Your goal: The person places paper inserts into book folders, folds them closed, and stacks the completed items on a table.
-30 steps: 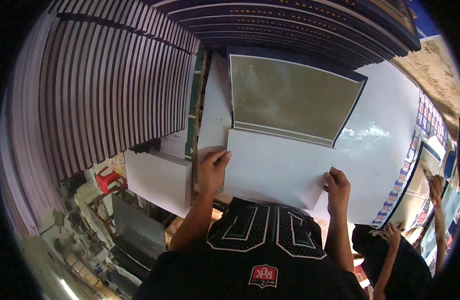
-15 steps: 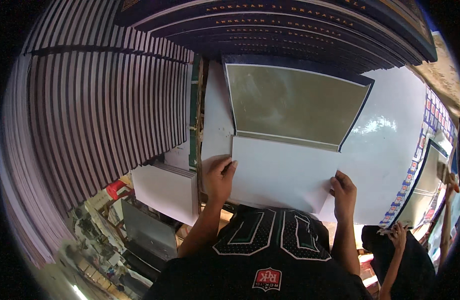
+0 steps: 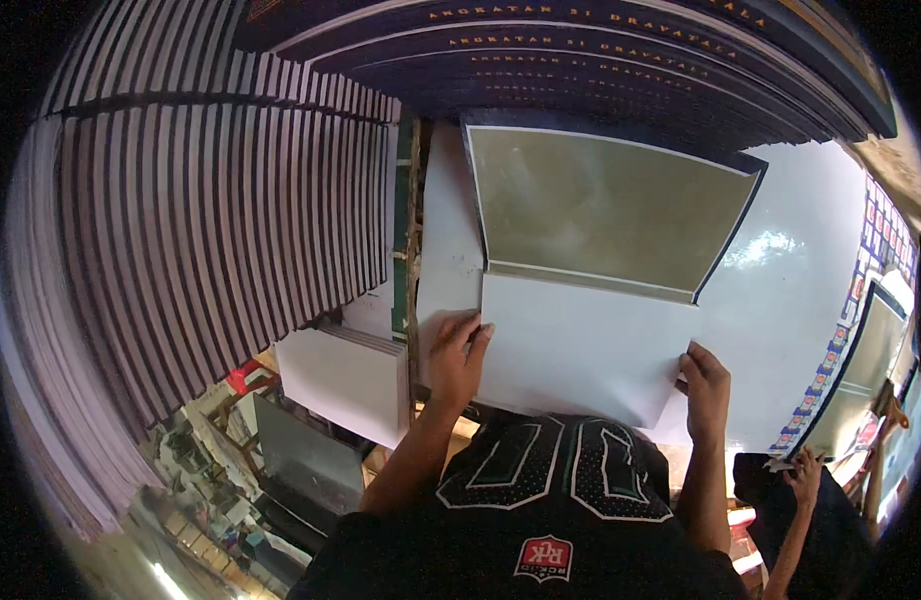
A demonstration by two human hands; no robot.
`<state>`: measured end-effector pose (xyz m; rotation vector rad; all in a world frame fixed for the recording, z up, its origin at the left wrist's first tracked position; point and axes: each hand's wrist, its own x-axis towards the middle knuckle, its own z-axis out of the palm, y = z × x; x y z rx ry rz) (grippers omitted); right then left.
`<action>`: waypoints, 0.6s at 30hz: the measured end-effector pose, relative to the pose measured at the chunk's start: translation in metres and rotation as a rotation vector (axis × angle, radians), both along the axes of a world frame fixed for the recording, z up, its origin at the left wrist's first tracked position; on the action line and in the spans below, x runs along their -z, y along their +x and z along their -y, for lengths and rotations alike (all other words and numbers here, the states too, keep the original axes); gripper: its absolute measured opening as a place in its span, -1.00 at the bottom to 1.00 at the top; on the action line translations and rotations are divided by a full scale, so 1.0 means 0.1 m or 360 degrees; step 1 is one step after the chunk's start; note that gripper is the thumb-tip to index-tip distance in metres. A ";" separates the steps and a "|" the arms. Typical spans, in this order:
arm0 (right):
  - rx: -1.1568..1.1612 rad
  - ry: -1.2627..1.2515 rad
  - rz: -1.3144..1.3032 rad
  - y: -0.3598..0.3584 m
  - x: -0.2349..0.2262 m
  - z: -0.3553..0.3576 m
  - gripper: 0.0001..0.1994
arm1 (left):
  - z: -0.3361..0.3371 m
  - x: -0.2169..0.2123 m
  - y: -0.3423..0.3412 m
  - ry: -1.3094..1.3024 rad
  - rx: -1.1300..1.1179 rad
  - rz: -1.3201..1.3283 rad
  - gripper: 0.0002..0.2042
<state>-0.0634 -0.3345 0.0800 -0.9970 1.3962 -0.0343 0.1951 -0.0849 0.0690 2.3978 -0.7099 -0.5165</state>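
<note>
Surface (image 3: pixel 796 270) white, glossy; dark-blue books (image 3: pixel 621 90) stacked at far side, striped stack (image 3: pixel 221 220) left, co-worker's hand (image 3: pixel 806 478) right. White sheet (image 3: pixel 581 345) adjoins olive-brown panel (image 3: pixel 611 210), between left fingers (image 3: pixel 479 338) and right fingers (image 3: pixel 694 364), each pinched together on its side edge.

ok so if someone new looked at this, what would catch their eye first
Probably the towering striped stack of pale and dark edges filling the left side, then the pile of dark blue spines with gold lettering across the top. At the centre, a shiny greyish-tan panel lies just beyond a plain white sheet, with the left hand and right hand at its side edges.
</note>
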 end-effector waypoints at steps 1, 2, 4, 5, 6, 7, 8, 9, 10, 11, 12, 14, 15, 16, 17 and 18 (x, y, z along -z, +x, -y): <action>0.0006 -0.0037 -0.0019 0.01 0.01 -0.01 -0.70 | 0.00 0.01 0.01 0.0058 0.0015 0.0014 -0.75; 0.0009 -0.0078 -0.0014 0.01 0.01 -0.02 -0.70 | 0.00 0.01 0.01 0.0111 0.0028 0.0030 -0.76; -0.0016 -0.0127 -0.0038 0.00 0.02 -0.02 -0.69 | 0.00 0.01 0.00 0.0044 -0.0006 0.0012 -0.76; -0.0036 -0.0178 -0.0024 -0.01 0.02 -0.03 -0.68 | -0.01 0.01 0.00 -0.0003 -0.0037 -0.0008 -0.77; -0.0033 -0.0153 -0.0050 -0.01 0.02 -0.02 -0.68 | -0.01 0.01 0.00 -0.0002 -0.0032 -0.0017 -0.77; -0.0111 -0.0185 -0.0083 -0.02 0.03 -0.02 -0.69 | -0.01 0.01 -0.01 0.0056 -0.0048 -0.0044 -0.77; -0.0187 -0.0255 -0.0068 -0.02 0.04 -0.01 -0.70 | -0.01 0.02 -0.01 0.0099 -0.0066 -0.0059 -0.77; -0.0191 -0.0245 -0.0097 -0.02 0.04 -0.01 -0.70 | -0.01 0.03 -0.01 0.0086 -0.0068 -0.0051 -0.77; -0.0201 -0.0257 -0.0046 -0.03 0.05 -0.01 -0.71 | -0.02 0.03 -0.01 0.0068 -0.0058 -0.0026 -0.78; -0.0210 -0.0266 -0.0008 -0.03 0.05 -0.02 -0.72 | -0.02 0.04 -0.02 0.0054 -0.0045 -0.0014 -0.78; -0.0208 -0.0267 -0.0019 -0.03 0.05 -0.02 -0.72 | -0.02 0.05 -0.03 0.0053 -0.0042 -0.0025 -0.78; -0.0140 -0.0296 0.0017 -0.02 0.06 -0.04 -0.72 | -0.02 0.06 -0.02 0.0009 -0.0110 -0.0087 -0.78; -0.0133 -0.0310 0.0018 -0.03 0.06 -0.04 -0.72 | -0.02 0.05 -0.02 -0.0015 -0.0094 -0.0008 -0.78; -0.0214 -0.0336 -0.0059 -0.03 0.06 -0.05 -0.72 | -0.02 0.05 -0.03 -0.0006 -0.0042 0.0042 -0.78; -0.0295 -0.0417 -0.0095 -0.03 0.07 -0.06 -0.71 | -0.02 0.04 -0.03 0.0000 0.0010 0.0093 -0.78; -0.0294 -0.0365 -0.0133 -0.03 0.07 -0.07 -0.71 | -0.01 0.04 -0.03 0.0000 0.0012 0.0095 -0.78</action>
